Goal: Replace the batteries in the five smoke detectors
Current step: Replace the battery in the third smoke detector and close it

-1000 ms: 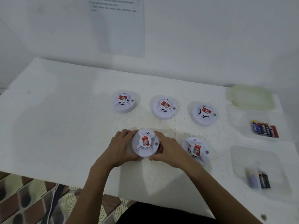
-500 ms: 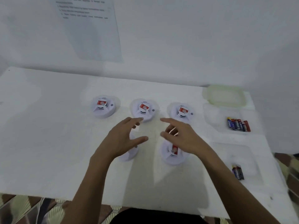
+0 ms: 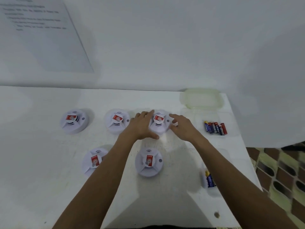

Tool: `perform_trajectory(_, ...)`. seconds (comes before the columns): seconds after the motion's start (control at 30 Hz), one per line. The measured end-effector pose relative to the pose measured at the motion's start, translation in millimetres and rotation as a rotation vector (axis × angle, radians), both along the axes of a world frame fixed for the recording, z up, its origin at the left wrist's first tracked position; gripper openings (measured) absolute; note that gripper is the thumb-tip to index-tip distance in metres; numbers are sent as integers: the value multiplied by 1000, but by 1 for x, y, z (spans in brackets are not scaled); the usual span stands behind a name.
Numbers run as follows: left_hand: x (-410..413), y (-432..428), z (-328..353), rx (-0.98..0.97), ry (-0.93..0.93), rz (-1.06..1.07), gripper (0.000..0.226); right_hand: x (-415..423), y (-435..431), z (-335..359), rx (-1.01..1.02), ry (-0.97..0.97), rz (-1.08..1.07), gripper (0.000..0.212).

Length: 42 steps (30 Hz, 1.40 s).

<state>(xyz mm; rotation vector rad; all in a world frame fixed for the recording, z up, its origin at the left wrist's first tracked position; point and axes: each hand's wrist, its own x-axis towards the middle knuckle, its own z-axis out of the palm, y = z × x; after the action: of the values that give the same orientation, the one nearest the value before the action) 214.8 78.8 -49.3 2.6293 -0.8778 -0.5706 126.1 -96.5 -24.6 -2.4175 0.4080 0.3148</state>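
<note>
The back-right smoke detector [image 3: 159, 123] rests on the white desk [image 3: 41, 146] between your two hands, and it appears to be the one to take up now. Your left hand [image 3: 142, 126] sits at its left side, your right hand [image 3: 183, 128] just beside its right edge. Both are released, fingers spread, grasping nothing, and contact is too blurred to tell. To do this well, close your fingers round the wide base rather than the raised middle, and lift straight up, clear of the middle detector [image 3: 117, 121] beside your left hand. The detector is a round white disc with a raised centre bearing a red label, dark vent slots and a small grey dot near the rim. The left detector [image 3: 73, 121] ends that row. The front-left detector [image 3: 93, 161] and front-right detector [image 3: 149, 161] lie nearer you. To the right, batteries [image 3: 215, 128] lie in a clear tray, with a second battery group [image 3: 209, 179] nearer you.
</note>
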Motion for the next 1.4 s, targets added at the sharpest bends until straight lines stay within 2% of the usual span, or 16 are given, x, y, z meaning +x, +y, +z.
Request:
perform_trajectory(0.17, 3, -9, -4, 12, -57, 8, 118, 3, 5, -1, 91, -45, -39, 37)
perform_trajectory(0.3, -1, -10, 3, -3, -100, -15, 114, -1, 3, -5, 182, -81, -78, 40)
perform_trajectory(0.4, -7, -5, 15, -39, -121, 5, 111, -7, 2, 4, 368, -169, -151, 32)
perform_trajectory(0.57, -30, 1, 50, -214, -157, 0, 110, -32, 8, 36, 710, -308, -188, 27)
perform_trajectory(0.7, -51, 6, 74, -491, -38, -34, 106, -57, 15, 60, 853, -422, -224, 27)
perform_trajectory(0.87, -79, 4, 93, -733, 78, -79, 100, -83, 18, 77, 740, -448, -240, 26)
perform_trajectory(0.97, -92, 1, 97, -811, 84, -107, 100, -95, 16, 86, 773, -464, -228, 29)
perform_trajectory(1.27, -114, -2, 100, -801, 31, -84, 93, -124, 9, 96, 396, -655, -190, 34)
perform_trajectory(1.4, -120, -6, 100, -756, -121, -63, 93, -129, 11, 97, 352, -655, -210, 40)
